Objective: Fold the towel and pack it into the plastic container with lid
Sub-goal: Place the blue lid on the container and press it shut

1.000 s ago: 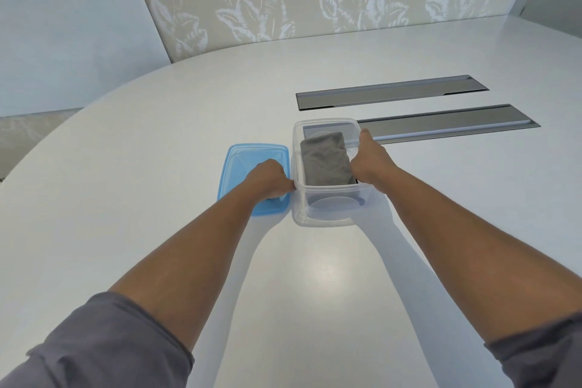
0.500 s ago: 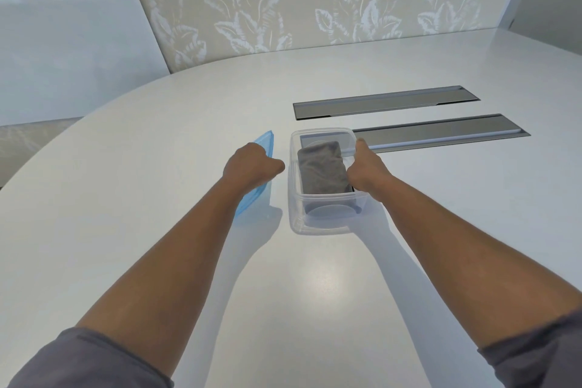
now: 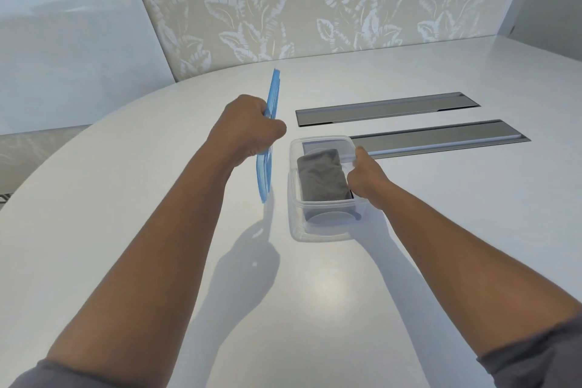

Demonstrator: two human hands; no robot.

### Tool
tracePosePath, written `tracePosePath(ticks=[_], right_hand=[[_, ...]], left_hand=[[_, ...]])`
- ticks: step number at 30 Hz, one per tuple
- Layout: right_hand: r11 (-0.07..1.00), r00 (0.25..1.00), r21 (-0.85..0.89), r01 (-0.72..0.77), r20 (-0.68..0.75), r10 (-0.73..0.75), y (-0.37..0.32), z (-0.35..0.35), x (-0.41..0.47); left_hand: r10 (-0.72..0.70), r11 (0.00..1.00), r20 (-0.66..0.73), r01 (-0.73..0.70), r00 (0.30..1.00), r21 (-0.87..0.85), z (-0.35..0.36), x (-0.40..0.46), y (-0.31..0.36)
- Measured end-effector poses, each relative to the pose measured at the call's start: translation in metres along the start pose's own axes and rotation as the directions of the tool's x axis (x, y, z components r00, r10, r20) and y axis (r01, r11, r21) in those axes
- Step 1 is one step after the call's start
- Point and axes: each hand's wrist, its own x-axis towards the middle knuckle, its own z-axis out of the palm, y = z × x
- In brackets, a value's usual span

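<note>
On white table (image 3: 157,230) | left hand (image 3: 248,129) grips upright lid (image 3: 272,98) | right hand (image 3: 365,176) holds container (image 3: 321,230) rim | towel (image 3: 321,179) inside

The towel (image 3: 322,178) lies in the container (image 3: 321,231), lid (image 3: 267,148) upright to its left.

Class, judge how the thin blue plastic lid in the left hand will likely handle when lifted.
The thin blue plastic lid probably feels light: the left hand alone holds it edge-up. It looks fairly stiff, staying straight, not drooping. Its smooth plastic may be slippery.
</note>
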Motion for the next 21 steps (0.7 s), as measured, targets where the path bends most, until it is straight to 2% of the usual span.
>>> tracePosePath(ticks=[2,5,9,12,16,18,21], right_hand=[[0.998,1.000,0.061,-0.008,-0.007,0.008,0.001,0.000,-0.001],[0.988,0.999,0.146,-0.043,0.033,0.038,0.000,0.000,-0.003],[0.930,0.986,0.345,-0.130,0.146,0.083,-0.003,-0.004,-0.005],[0.894,0.997,0.444,-0.056,0.064,0.031,-0.010,-0.009,-0.008],[0.742,0.999,0.670,-0.030,0.006,0.034,-0.022,-0.018,-0.011],[0.708,0.999,0.706,-0.007,-0.023,0.032,-0.026,-0.026,-0.010],[0.717,1.000,0.697,0.019,-0.029,0.002,-0.032,-0.031,-0.010]], left_hand=[[-0.025,0.979,0.040,0.033,0.999,-0.200,-0.006,-0.002,0.006],[-0.041,0.831,0.154,0.119,0.987,-0.543,-0.009,-0.007,0.008],[-0.022,0.637,0.256,0.211,0.966,-0.741,0.001,-0.011,0.000],[-0.035,0.516,0.309,0.282,0.950,-0.809,0.014,-0.012,-0.006],[-0.081,0.374,0.316,0.323,0.945,-0.869,0.034,-0.011,-0.013],[-0.101,0.363,0.309,0.324,0.946,-0.874,0.044,-0.010,-0.016],[-0.117,0.384,0.295,0.317,0.948,-0.867,0.059,-0.011,-0.021]])
